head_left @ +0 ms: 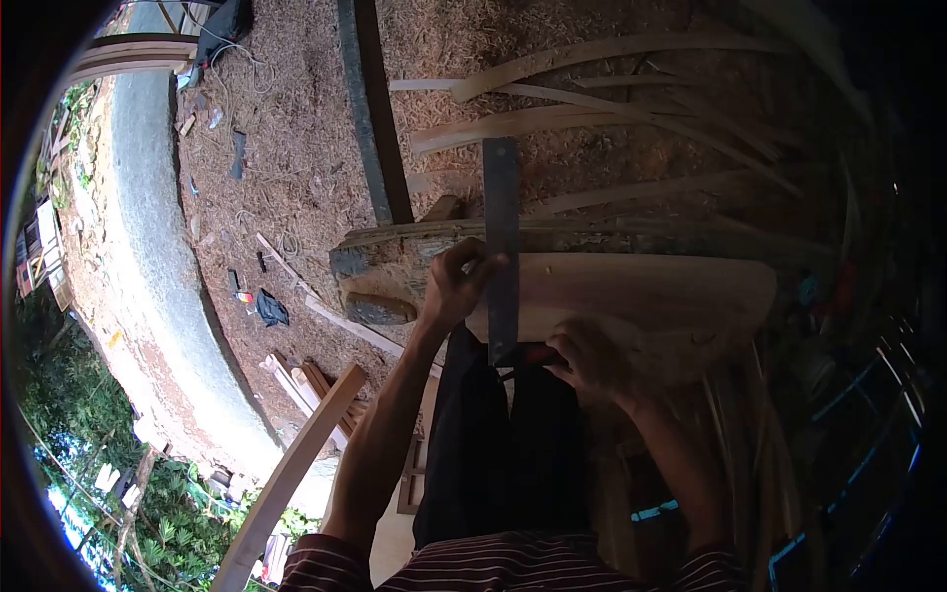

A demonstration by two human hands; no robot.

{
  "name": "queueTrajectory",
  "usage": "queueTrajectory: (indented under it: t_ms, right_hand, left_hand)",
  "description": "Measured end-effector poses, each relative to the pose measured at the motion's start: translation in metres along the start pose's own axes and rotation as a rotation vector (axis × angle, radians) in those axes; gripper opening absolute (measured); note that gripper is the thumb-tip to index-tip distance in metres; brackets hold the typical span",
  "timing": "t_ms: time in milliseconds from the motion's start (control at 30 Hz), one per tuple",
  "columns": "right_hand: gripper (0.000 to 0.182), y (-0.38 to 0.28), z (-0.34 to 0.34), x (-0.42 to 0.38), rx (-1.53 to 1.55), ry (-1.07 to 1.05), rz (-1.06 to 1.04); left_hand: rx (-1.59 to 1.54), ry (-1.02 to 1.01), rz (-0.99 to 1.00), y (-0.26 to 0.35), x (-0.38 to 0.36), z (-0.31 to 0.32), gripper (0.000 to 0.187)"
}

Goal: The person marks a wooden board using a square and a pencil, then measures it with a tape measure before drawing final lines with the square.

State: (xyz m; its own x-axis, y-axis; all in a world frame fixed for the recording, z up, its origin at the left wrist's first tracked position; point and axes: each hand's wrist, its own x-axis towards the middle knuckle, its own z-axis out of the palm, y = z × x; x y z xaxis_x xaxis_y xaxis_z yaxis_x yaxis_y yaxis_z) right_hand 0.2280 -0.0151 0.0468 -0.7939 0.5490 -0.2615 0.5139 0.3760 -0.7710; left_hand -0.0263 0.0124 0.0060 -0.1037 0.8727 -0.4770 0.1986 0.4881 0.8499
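A long, flat grey metal blade (502,217), with a small hole near its far end, stretches away from my lap across the workpiece. My left hand (460,283) is closed on the blade's left edge, thumb and fingers pinching it about midway. At its near end, over my thighs, my right hand (589,363) grips a red-and-black handle (536,354) that overlaps the blade there. Under and beyond the blade lies a broad, pale wooden plank (641,296) with a rounded right end, alongside a rough log (385,261).
Long wood strips (612,49) lie on the shaving-covered ground beyond the log. A dark beam (373,109) runs away from it. At lower left a timber piece (286,483) slants upward near my left arm. A pale concrete strip (158,197) curves along the left.
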Motion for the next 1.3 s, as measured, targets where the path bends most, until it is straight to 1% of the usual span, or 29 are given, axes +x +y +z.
queueTrajectory:
  t_ms: [200,267,400,500,567,600,667,767,867,967,1067,1200,1300]
  right_hand:
    - [0.050,0.002,-0.001,0.002,-0.009,0.008,-0.016]
    - [0.051,0.001,0.000,0.001,0.024,0.020,0.009]
    - [0.053,-0.001,0.000,0.000,0.024,0.033,0.017]
    - [0.057,-0.003,-0.002,0.003,-0.019,0.021,-0.002]
    - [0.060,-0.002,-0.002,0.005,-0.079,-0.013,-0.068]
    - [0.060,-0.002,-0.003,0.005,-0.079,-0.012,-0.066]
    - [0.067,-0.003,-0.003,0.005,-0.087,-0.046,-0.051]
    - [0.072,-0.005,-0.005,0.006,-0.124,-0.071,-0.045]
    - [0.073,-0.008,-0.005,0.008,-0.178,-0.110,-0.023]
    - [0.075,-0.006,-0.002,0.008,-0.174,-0.129,-0.024]
    - [0.075,-0.008,-0.003,0.009,-0.175,-0.144,-0.006]
    - [0.074,-0.007,-0.004,0.010,-0.165,-0.126,-0.022]
    - [0.076,-0.006,-0.003,0.009,-0.170,-0.109,-0.038]
  left_hand:
    - [0.015,0.010,0.014,-0.004,-0.001,-0.001,0.027]
    - [0.008,-0.037,-0.088,-0.002,-0.001,-0.003,0.027]
    - [0.040,-0.037,-0.079,0.000,-0.003,-0.002,0.029]
    - [0.037,0.011,-0.048,-0.003,-0.005,0.001,0.028]
    - [0.008,0.026,0.013,-0.006,-0.006,0.001,0.027]
    - [0.008,0.025,0.014,-0.007,-0.006,0.001,0.027]
    - [-0.004,0.018,-0.017,-0.008,-0.007,0.000,0.027]
    - [-0.032,-0.010,-0.055,-0.008,-0.006,-0.001,0.029]
    - [-0.015,-0.024,-0.044,-0.007,-0.005,-0.002,0.030]
    - [0.050,-0.046,-0.038,-0.007,-0.004,-0.004,0.031]
    - [0.043,-0.033,-0.041,-0.003,-0.005,-0.003,0.031]
    - [0.073,-0.032,-0.053,-0.008,-0.004,-0.003,0.031]
    - [0.013,-0.017,-0.040,-0.008,-0.006,0.002,0.029]
